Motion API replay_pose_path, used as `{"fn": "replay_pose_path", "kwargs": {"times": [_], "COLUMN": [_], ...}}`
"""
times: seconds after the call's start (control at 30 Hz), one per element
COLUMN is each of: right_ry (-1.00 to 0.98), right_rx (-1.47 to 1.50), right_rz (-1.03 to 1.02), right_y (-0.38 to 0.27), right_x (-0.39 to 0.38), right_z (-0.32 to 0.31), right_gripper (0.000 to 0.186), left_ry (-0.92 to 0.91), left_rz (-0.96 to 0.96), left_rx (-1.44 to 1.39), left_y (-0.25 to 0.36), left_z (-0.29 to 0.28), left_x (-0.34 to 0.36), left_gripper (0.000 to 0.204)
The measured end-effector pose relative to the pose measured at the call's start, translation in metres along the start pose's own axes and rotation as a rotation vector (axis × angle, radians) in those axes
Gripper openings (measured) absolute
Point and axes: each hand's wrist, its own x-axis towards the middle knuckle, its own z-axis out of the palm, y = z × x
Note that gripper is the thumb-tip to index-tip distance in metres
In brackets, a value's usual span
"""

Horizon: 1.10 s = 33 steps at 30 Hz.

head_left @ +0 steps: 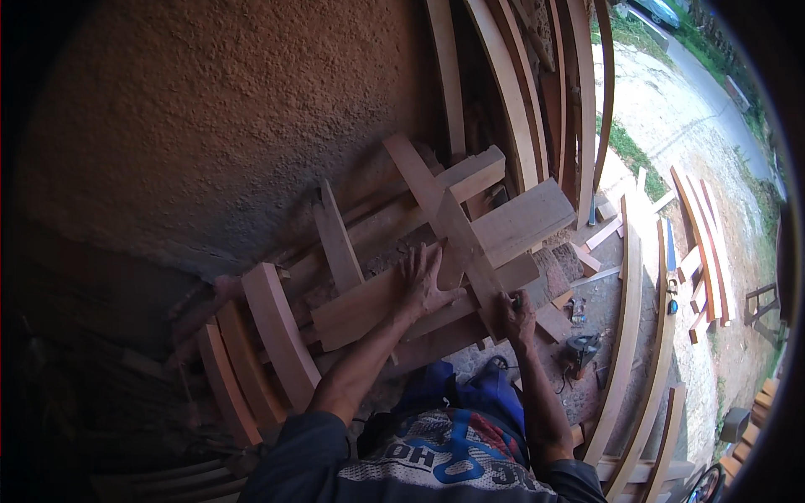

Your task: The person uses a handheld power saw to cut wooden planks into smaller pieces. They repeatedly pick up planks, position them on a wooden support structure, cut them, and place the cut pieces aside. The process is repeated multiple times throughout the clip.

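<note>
A rough brown wall point(251, 126) is closing off the far left side, and tall curved timbers point(507, 92) are standing along the top, leaving little room there. The person's torso point(444, 453) is filling the near edge. The freest space is lying to the right, where a strip of concrete floor point(599, 310) is separating the stacked wood from long curved beams point(625, 327), with a sunlit driveway point(671, 101) beyond.

A narrow plank point(471, 260) is slanting across the stack, passing between the two hands. The left hand point(426, 283) is lying just left of it, fingers spreading over a wide board point(365, 310) and not grasping. The right hand point(518, 317) is resting at the plank's lower right edge, its fingers curling around a small dark object point(517, 299) that is too small to identify. A thick pale block point(524, 222) is sitting against the plank's right side, near its upper end.

Counting outward: one narrow plank and one wide board are lying by the hands; three curved pieces point(281, 335) are lining up at the lower left; one circular saw point(580, 352) is resting on the floor at right.
</note>
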Motion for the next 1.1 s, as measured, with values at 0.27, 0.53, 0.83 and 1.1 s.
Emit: {"fn": "replay_pose_path", "kwargs": {"times": [0.27,0.53,0.83,1.1], "right_ry": [-0.065,0.049,-0.137,-0.449], "right_rx": [-0.092,-0.089,0.071,-0.182], "right_rz": [0.002,-0.158,-0.398,-0.472], "right_y": [0.005,-0.055,-0.065,-0.086], "right_x": [0.024,0.060,0.155,0.171], "right_z": [-0.017,-0.047,0.027,0.004], "right_gripper": [0.036,0.059,0.026,0.022], "left_ry": [0.183,0.270,0.341,0.363], "left_rz": [0.014,-0.007,0.057,0.056], "left_rx": [0.042,0.085,0.097,0.099], "left_y": [0.020,0.008,0.018,0.014], "left_z": [0.021,0.026,0.026,0.028], "left_x": [0.021,0.014,0.022,0.018], "left_gripper": [0.112,0.104,0.100,0.101]}}
